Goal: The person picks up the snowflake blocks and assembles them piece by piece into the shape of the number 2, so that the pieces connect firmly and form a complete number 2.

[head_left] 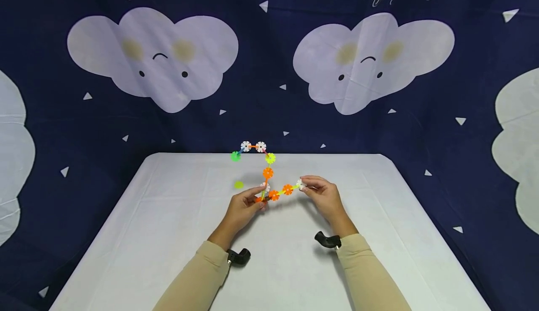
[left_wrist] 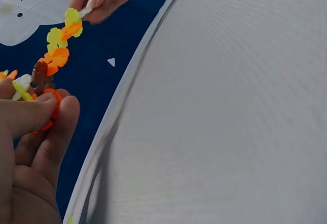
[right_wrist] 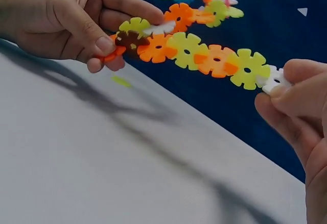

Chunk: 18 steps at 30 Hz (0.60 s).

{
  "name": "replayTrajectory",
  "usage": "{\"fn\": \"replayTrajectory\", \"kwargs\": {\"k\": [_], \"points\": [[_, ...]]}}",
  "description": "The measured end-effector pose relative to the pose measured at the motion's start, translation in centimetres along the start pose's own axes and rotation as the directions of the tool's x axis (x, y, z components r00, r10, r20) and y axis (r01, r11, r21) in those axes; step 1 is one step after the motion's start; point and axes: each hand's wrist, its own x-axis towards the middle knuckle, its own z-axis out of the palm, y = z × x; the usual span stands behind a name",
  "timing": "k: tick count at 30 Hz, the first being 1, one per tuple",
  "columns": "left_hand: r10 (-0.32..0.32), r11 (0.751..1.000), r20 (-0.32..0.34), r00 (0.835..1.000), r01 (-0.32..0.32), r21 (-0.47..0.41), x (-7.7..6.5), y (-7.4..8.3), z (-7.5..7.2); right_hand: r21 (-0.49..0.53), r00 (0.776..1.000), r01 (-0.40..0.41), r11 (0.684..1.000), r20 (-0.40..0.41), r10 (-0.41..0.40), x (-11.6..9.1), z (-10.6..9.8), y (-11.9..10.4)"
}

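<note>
A chain of interlocking plastic snowflake discs (head_left: 287,189) hangs above the table between the two hands. My left hand (head_left: 242,210) pinches it near its bend, thumb on a red-orange disc (left_wrist: 55,101) beside a brown disc (right_wrist: 133,41). At the other end, my right hand (head_left: 326,198) pinches a white disc (right_wrist: 276,81) between thumb and fingers. Orange and yellow discs (right_wrist: 187,51) alternate along the stretch between the hands. From the left hand a second stretch rises and curves left through orange, yellow and white discs to a green disc (head_left: 235,156).
A loose yellow-green disc (head_left: 238,185) lies on the white table (head_left: 177,236), left of the chain. Behind the table hangs a dark blue cloth (head_left: 265,68) printed with clouds. Each wrist bears a black camera mount (head_left: 240,257).
</note>
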Motion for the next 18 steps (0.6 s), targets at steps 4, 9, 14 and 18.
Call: {"fn": "replayTrajectory", "kwargs": {"k": [4,9,14,18], "points": [[-0.005,1.000,-0.037,0.999,0.004,-0.023,0.2,0.0,0.2,0.017,1.000,-0.025,1.000,-0.018,0.025,0.0,-0.4,0.5],[0.003,0.999,-0.055,0.999,-0.006,-0.054,0.3,0.7,0.6,-0.250,0.972,-0.235,0.939,-0.081,0.222,0.3,0.6,1.3],[0.029,0.994,-0.009,1.000,-0.030,-0.102,0.4,1.0,1.4,-0.614,0.977,-0.125,0.780,0.062,0.205,1.2,3.5,2.5],[0.058,0.992,0.006,0.998,-0.056,-0.113,0.2,0.8,1.9,-0.715,0.960,0.164,0.680,0.274,0.056,2.1,6.5,3.6]]}}
